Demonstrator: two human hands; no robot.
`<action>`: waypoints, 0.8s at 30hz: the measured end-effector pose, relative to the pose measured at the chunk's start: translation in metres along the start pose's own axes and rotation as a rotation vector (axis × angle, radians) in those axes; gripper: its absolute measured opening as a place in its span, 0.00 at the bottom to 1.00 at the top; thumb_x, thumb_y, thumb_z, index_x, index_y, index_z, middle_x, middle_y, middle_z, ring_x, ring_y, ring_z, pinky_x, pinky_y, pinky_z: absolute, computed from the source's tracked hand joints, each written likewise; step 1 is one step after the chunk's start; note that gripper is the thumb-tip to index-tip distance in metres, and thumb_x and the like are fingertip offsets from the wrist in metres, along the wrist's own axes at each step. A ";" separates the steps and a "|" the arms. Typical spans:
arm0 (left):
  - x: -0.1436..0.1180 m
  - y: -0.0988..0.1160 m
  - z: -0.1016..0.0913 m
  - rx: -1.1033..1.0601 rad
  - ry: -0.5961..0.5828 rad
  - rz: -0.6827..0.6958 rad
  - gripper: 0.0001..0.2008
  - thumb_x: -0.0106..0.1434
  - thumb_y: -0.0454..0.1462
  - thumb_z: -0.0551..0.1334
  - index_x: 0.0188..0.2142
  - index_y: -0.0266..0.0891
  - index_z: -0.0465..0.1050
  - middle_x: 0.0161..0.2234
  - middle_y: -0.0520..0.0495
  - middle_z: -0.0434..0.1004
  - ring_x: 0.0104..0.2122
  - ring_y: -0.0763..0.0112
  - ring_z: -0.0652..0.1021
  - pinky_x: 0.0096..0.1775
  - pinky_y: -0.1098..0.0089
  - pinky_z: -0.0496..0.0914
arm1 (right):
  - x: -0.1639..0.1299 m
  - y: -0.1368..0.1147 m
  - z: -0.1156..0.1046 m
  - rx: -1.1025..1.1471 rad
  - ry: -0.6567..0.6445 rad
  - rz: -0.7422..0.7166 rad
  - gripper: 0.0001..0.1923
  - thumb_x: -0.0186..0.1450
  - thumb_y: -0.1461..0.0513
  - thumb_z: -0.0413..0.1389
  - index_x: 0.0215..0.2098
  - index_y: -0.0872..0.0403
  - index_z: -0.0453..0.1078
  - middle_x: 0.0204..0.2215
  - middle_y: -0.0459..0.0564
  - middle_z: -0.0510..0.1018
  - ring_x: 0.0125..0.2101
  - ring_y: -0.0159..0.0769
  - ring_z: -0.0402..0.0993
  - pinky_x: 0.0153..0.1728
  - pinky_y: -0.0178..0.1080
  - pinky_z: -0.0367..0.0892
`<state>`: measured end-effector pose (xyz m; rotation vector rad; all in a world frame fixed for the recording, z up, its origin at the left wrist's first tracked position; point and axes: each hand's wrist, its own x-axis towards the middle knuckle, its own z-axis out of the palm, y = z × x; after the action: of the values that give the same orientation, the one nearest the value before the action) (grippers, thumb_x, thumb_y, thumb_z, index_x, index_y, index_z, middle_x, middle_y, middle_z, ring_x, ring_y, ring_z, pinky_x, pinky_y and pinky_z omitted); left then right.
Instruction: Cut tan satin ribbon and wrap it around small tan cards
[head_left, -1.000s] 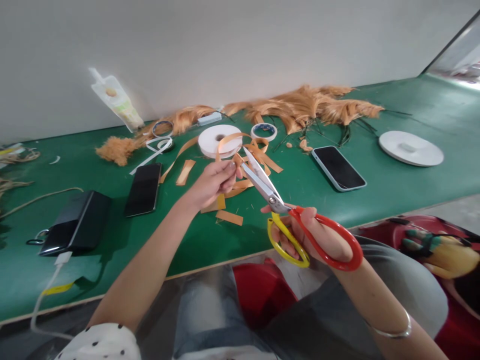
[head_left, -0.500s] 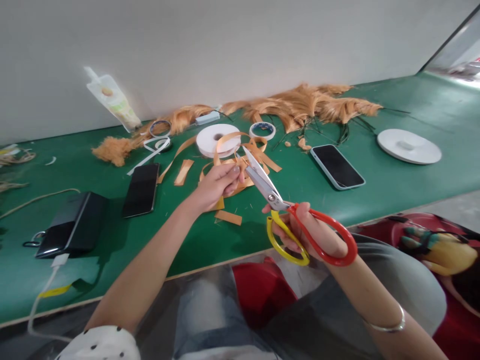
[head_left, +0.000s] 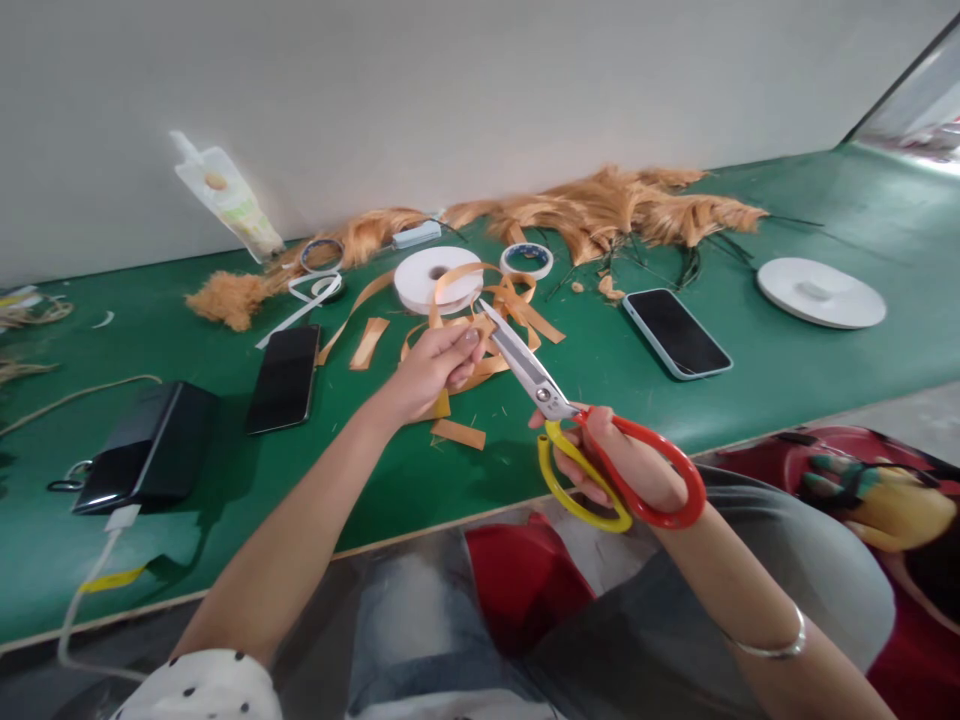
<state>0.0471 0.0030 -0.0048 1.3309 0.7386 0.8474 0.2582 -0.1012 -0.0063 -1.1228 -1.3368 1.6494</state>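
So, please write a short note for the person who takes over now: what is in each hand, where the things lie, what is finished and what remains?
Left hand: pinches the orange ribbon just above the green table.
Right hand: grips the scissors, blades almost shut at the ribbon.
Things: white ribbon roll behind the hands; ribbon runs loose from it.
Done: cut orange strips lie on the table below the left hand.
Left: the long tangled ribbon is uncut.
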 end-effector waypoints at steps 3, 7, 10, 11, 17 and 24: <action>0.000 -0.001 -0.001 0.009 -0.006 0.005 0.16 0.65 0.43 0.58 0.25 0.34 0.64 0.19 0.56 0.55 0.17 0.86 0.58 0.20 0.81 0.53 | 0.000 0.000 -0.001 0.065 -0.056 0.028 0.31 0.63 0.40 0.42 0.45 0.55 0.66 0.15 0.39 0.61 0.09 0.24 0.53 0.08 0.29 0.53; 0.000 -0.001 -0.002 0.021 -0.018 0.003 0.16 0.65 0.44 0.57 0.26 0.35 0.64 0.19 0.56 0.55 0.17 0.85 0.58 0.20 0.80 0.53 | 0.001 0.001 -0.001 0.126 -0.081 0.044 0.29 0.63 0.41 0.44 0.45 0.55 0.66 0.15 0.39 0.62 0.10 0.24 0.53 0.08 0.29 0.52; 0.000 -0.001 -0.002 0.047 -0.014 0.008 0.16 0.65 0.44 0.57 0.26 0.35 0.64 0.19 0.56 0.55 0.17 0.84 0.58 0.21 0.80 0.53 | 0.000 0.001 -0.002 0.152 -0.081 0.045 0.28 0.63 0.42 0.45 0.45 0.56 0.66 0.15 0.40 0.62 0.09 0.24 0.53 0.08 0.30 0.52; 0.000 -0.001 -0.002 0.054 -0.015 0.010 0.16 0.65 0.44 0.57 0.26 0.35 0.64 0.18 0.56 0.55 0.17 0.84 0.57 0.21 0.79 0.53 | 0.000 0.001 -0.002 0.157 -0.079 0.043 0.28 0.63 0.42 0.45 0.45 0.56 0.66 0.15 0.39 0.62 0.09 0.23 0.53 0.08 0.29 0.51; -0.002 0.004 0.002 0.220 -0.067 -0.009 0.18 0.67 0.46 0.53 0.26 0.36 0.63 0.16 0.58 0.53 0.17 0.82 0.57 0.22 0.78 0.53 | 0.000 -0.001 0.002 0.138 0.074 -0.023 0.19 0.62 0.48 0.54 0.43 0.53 0.64 0.17 0.38 0.66 0.11 0.21 0.55 0.11 0.28 0.53; -0.009 0.000 0.029 0.574 -0.370 -0.107 0.19 0.67 0.46 0.49 0.26 0.36 0.66 0.18 0.54 0.60 0.18 0.79 0.63 0.22 0.76 0.56 | 0.007 -0.003 -0.004 -0.207 0.513 -0.161 0.27 0.48 0.59 0.67 0.41 0.49 0.60 0.26 0.43 0.77 0.26 0.34 0.74 0.26 0.35 0.69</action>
<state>0.0673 -0.0200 -0.0015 1.8742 0.7762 0.2854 0.2589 -0.0926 -0.0049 -1.4013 -1.2327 1.0276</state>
